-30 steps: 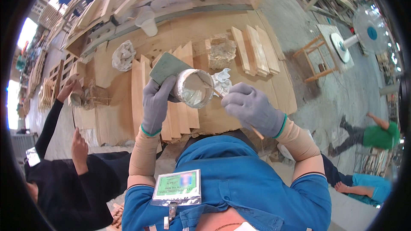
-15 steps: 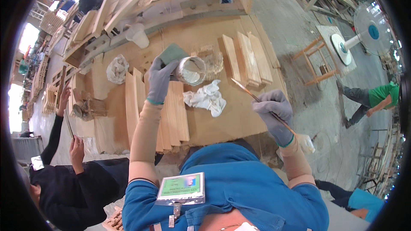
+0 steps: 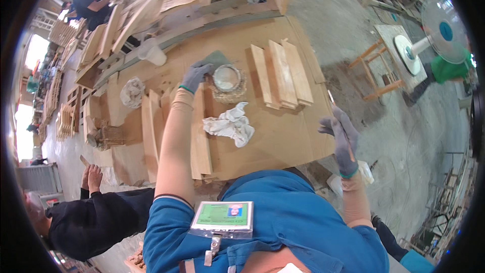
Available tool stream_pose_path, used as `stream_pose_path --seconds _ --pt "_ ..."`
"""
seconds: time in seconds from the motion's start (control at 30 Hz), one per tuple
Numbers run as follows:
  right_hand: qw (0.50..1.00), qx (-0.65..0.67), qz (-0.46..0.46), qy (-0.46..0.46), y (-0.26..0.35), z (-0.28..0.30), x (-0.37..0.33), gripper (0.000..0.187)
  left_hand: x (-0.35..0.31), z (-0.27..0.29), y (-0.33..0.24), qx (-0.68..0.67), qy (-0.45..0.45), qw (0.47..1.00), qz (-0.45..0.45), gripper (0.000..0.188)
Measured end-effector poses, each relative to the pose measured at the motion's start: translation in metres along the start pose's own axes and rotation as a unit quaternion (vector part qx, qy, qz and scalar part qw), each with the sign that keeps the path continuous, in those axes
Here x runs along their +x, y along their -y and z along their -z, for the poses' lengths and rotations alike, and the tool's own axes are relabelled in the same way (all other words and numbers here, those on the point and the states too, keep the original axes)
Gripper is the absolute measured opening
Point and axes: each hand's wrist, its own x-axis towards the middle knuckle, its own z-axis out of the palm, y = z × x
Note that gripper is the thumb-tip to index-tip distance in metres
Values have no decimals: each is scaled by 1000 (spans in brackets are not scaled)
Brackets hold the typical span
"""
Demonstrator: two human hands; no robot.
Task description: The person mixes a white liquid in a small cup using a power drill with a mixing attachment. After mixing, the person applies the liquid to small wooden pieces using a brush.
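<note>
Beside a round open can (image 3: 227, 78) with pale contents, my left hand (image 3: 196, 76) in a grey glove has its fingers stretched out, not around the can. A flat grey-green piece (image 3: 216, 59) lies just behind the can, close to those fingertips. The can sits on a rough, brownish base (image 3: 230, 96). Off the table's right edge, my right hand (image 3: 342, 134), also gloved, grips a thin paintbrush (image 3: 331, 98) held upright, its tip pointing away from me. A crumpled white rag (image 3: 231, 125) rests in front of the can.
Wooden boards (image 3: 284, 73) lie right of the can, and more boards (image 3: 201, 141) lie under my left forearm. A plastic cup (image 3: 152, 52) and a crumpled plastic bag (image 3: 132, 92) are at the left. A co-worker (image 3: 96, 222) stands left; a fan (image 3: 444, 30) stands far right.
The can, tilted in my left hand before, now sits level on the base, and that hand is off it. My right hand moved right with the paintbrush, which turned more upright.
</note>
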Motion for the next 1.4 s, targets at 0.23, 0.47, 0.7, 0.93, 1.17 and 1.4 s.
stream_pose_path --seconds 0.23,0.47,0.7,0.93,1.17,1.4 --pt "945 -326 18 17 -138 13 84 66 -46 -70 -38 130 -385 904 -135 48" --pt "871 -472 -125 50 -169 -32 170 72 -102 -190 -41 0 -17 999 -48 47" --pt "890 -424 -132 98 -173 -43 162 52 -21 -261 -12 118 47 983 136 82" --pt "954 -294 -50 -41 -198 -62 141 41 -24 -260 3 349 -33 932 94 89" --pt "909 -411 63 5 -187 -41 125 36 -35 -241 -11 368 58 916 147 94" --pt "930 -337 20 144 -173 -38 56 34 -98 -217 36 -306 263 887 223 87"
